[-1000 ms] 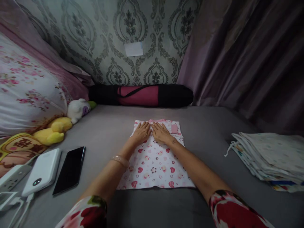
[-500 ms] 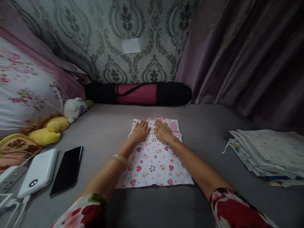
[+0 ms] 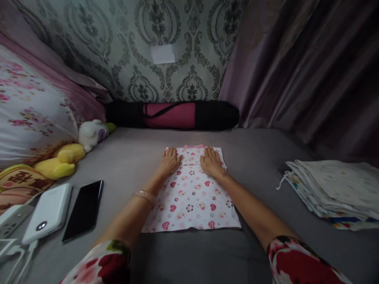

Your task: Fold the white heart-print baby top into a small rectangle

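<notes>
A white garment [image 3: 192, 197] printed with red hearts and flowers lies flat in front of me, its upper part folded over in a band across the top. Some pink trim shows along its far edge. On the left end of that band rests my left hand [image 3: 171, 161], palm down with the fingers stretched out. My right hand [image 3: 211, 161] lies flat on the band's right side, fingers slightly spread. Both hands press on the fabric and neither grips it. What lies under the palms is hidden.
On the grey bed sheet [image 3: 260, 157], a stack of folded cloths [image 3: 337, 193] sits at right. To the left are a black phone [image 3: 84, 211], a white power bank [image 3: 47, 213], a power strip [image 3: 14, 221] and plush toys [image 3: 60, 161]. A black-and-pink long bag [image 3: 171, 115] lies along the wall.
My hands have slid apart across the folded band, the left one leftward and the right one rightward. More of the printed band shows between them.
</notes>
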Demonstrator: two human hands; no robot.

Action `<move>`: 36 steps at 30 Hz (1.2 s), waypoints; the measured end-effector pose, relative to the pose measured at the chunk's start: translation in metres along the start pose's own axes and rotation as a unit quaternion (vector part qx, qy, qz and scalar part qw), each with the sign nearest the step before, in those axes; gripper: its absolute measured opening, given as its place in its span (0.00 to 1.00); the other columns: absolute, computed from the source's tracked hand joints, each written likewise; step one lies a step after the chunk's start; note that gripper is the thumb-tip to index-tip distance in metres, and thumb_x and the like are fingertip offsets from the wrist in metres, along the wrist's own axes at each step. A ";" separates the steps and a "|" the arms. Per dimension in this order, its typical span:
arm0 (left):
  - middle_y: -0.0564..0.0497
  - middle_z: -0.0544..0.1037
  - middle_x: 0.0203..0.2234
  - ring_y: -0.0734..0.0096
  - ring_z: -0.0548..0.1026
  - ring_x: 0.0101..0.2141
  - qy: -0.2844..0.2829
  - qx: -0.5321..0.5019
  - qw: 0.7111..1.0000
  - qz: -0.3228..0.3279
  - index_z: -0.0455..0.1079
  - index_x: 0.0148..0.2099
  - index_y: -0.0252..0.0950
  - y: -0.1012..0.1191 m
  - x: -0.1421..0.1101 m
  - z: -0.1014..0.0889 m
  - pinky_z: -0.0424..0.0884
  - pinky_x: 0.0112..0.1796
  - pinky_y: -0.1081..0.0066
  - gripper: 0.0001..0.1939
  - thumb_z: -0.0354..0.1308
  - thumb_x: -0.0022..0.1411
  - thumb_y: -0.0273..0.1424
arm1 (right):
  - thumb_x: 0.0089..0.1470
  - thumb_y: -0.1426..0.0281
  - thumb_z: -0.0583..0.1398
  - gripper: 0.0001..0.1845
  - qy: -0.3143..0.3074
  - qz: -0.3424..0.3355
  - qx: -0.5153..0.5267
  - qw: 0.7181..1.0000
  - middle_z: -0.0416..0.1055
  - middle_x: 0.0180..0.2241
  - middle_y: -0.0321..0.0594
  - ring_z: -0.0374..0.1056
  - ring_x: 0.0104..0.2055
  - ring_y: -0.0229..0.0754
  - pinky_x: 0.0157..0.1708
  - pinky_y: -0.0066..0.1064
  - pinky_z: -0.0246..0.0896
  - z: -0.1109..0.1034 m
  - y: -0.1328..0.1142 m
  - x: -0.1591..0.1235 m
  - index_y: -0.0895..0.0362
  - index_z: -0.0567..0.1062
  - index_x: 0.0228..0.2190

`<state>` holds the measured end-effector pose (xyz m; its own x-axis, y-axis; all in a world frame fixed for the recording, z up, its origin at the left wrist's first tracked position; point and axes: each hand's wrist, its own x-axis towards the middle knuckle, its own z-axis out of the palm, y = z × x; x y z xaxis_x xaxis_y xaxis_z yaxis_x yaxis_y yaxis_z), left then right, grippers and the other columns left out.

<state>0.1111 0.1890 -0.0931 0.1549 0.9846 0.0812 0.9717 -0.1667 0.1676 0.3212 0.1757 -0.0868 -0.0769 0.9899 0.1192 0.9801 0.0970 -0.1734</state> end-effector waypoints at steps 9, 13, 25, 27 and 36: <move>0.36 0.53 0.69 0.54 0.50 0.69 -0.036 -0.022 0.998 -0.036 0.52 0.70 0.28 -0.018 0.001 -0.007 0.46 0.65 0.51 0.31 0.33 0.73 0.41 | 0.66 0.65 0.41 0.33 -0.007 0.044 0.020 0.999 0.51 0.68 0.57 0.46 0.70 0.54 0.66 0.44 0.41 -0.001 0.030 0.004 0.71 0.57 0.65; 0.37 0.51 0.70 0.55 0.44 0.70 0.025 0.012 1.000 0.011 0.52 0.70 0.28 -0.008 -0.002 -0.011 0.37 0.66 0.51 0.31 0.35 0.73 0.41 | 0.66 0.65 0.42 0.32 0.024 -0.004 0.013 1.000 0.47 0.70 0.54 0.41 0.71 0.52 0.67 0.47 0.35 -0.006 0.026 0.004 0.66 0.56 0.66; 0.40 0.51 0.70 0.57 0.47 0.69 -0.050 0.008 0.986 0.158 0.50 0.71 0.35 0.025 -0.008 -0.008 0.41 0.66 0.49 0.29 0.38 0.74 0.40 | 0.68 0.65 0.44 0.28 -0.034 -0.152 0.006 0.988 0.47 0.70 0.48 0.41 0.72 0.50 0.68 0.54 0.30 -0.008 -0.001 -0.007 0.55 0.58 0.66; 0.39 0.51 0.70 0.57 0.48 0.69 -0.060 0.003 0.984 0.168 0.51 0.71 0.35 0.029 -0.009 -0.009 0.43 0.66 0.49 0.29 0.38 0.74 0.39 | 0.68 0.65 0.44 0.28 -0.039 -0.165 0.007 0.986 0.49 0.70 0.48 0.43 0.71 0.49 0.68 0.53 0.29 -0.005 -0.002 -0.008 0.56 0.58 0.66; 0.40 0.51 0.70 0.56 0.47 0.69 0.007 0.012 0.992 0.126 0.51 0.71 0.35 0.002 -0.006 -0.007 0.41 0.66 0.49 0.30 0.33 0.74 0.43 | 0.68 0.64 0.43 0.30 0.013 -0.096 0.017 0.995 0.46 0.70 0.51 0.40 0.72 0.52 0.68 0.51 0.31 -0.008 0.023 -0.007 0.61 0.56 0.67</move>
<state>0.1105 0.1826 -0.0866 0.3910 0.9109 0.1321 0.9063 -0.4061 0.1175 0.3456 0.1699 -0.0835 -0.2570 0.9497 0.1792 0.9411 0.2880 -0.1769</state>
